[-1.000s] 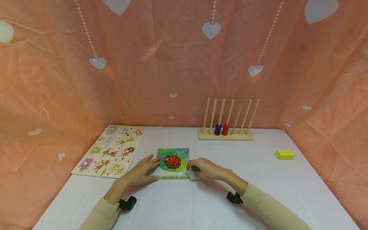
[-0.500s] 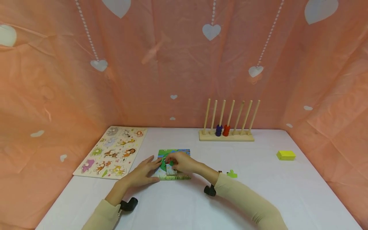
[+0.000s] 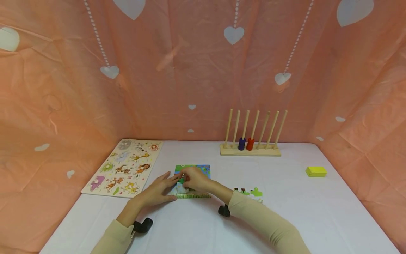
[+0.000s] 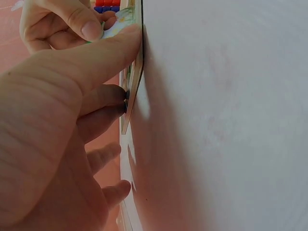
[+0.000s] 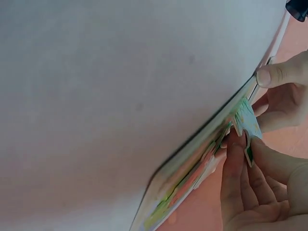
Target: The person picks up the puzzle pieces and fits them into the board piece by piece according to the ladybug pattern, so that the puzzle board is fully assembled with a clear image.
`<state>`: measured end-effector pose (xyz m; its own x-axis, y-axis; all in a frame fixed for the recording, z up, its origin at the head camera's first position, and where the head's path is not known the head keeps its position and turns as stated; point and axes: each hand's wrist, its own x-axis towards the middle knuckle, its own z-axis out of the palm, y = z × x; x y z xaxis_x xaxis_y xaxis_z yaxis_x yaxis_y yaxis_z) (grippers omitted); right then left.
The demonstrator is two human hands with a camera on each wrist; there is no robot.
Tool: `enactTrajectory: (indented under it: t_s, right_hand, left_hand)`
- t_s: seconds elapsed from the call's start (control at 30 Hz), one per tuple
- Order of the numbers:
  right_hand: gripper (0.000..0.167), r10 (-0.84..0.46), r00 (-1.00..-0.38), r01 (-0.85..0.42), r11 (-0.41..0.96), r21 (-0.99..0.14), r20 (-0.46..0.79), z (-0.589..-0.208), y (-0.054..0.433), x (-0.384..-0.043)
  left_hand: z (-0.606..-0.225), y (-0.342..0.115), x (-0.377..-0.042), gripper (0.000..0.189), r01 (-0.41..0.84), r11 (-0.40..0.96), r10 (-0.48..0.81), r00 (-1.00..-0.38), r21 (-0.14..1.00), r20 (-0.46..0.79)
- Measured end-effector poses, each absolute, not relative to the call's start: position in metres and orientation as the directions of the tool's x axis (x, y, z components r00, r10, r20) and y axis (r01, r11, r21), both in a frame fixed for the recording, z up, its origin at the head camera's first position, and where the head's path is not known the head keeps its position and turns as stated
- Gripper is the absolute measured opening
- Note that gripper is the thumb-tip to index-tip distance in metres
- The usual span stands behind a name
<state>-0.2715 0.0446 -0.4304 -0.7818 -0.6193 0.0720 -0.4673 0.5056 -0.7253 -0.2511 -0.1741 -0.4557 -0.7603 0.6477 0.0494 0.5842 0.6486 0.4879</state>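
Note:
A square jigsaw board point(image 3: 196, 195) with grass along its front edge and blue at the back right lies on the white table. My right hand point(image 3: 197, 180) pinches a white-and-green puzzle piece point(image 5: 250, 120) between thumb and fingers, tilted over the board's left part. My left hand point(image 3: 157, 191) rests at the board's left side, fingers spread and fairly straight. In the left wrist view its thumb point(image 4: 108, 53) lies along the board's front rim. The right hand covers much of the board's middle. Beside the right forearm lie loose puzzle pieces point(image 3: 256, 192), partly hidden by the sleeve.
A wooden animal peg puzzle point(image 3: 125, 169) lies at the left. At the back right stands a wooden peg rack point(image 3: 250, 151) with blue beads point(image 3: 242, 144) and red beads point(image 3: 250, 144). A yellow block point(image 3: 316, 171) lies far right. Orange cloth with hearts surrounds the table.
My right hand has moved left from the board's right edge to its left part, carrying the puzzle piece. More loose pieces show beside the forearm. The left hand has stayed in place.

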Motion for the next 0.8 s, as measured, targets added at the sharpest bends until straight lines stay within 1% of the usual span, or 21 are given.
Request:
enactTrajectory:
  t_s: [0.07,0.13,0.2,0.33,0.37,0.5,0.63,0.8]
  right_hand:
    - [0.024,-0.608,-0.791,-0.449,0.503,-0.738,0.067,-0.431,0.043,-0.271]
    - [0.023,-0.601,-0.796,-0.452,0.519,-0.725,0.066,-0.431,0.042,-0.269]
    - [0.022,-0.596,-0.799,-0.485,0.562,-0.67,0.079,-0.431,0.041,-0.268]
    - [0.023,-0.594,-0.796,-0.558,0.647,-0.52,0.114,-0.43,0.038,-0.266]
    - [0.024,-0.594,-0.796,-0.563,0.656,-0.503,0.116,-0.429,0.037,-0.265]
    - [0.027,-0.59,-0.8,-0.558,0.66,-0.503,0.114,-0.427,0.035,-0.261]
    - [0.024,-0.577,-0.808,-0.549,0.668,-0.502,0.117,-0.426,0.034,-0.26]
    - [0.024,-0.567,-0.814,-0.556,0.692,-0.461,0.131,-0.427,0.033,-0.261]
  left_hand:
    - [-0.456,-0.174,-0.251,0.072,0.579,0.649,0.645,-0.763,0.493,0.048]
    - [-0.456,-0.174,-0.251,0.071,0.576,0.648,0.643,-0.764,0.497,0.048]
    - [-0.457,-0.175,-0.251,0.072,0.575,0.648,0.642,-0.765,0.5,0.049]
    - [-0.459,-0.175,-0.252,0.072,0.582,0.643,0.646,-0.761,0.499,0.056]
    - [-0.459,-0.176,-0.252,0.072,0.582,0.643,0.646,-0.761,0.498,0.056]
    - [-0.46,-0.176,-0.253,0.071,0.593,0.637,0.653,-0.755,0.493,0.064]
    - [-0.461,-0.176,-0.253,0.072,0.597,0.634,0.656,-0.752,0.491,0.067]
    - [-0.46,-0.175,-0.253,0.074,0.586,0.638,0.649,-0.759,0.499,0.062]
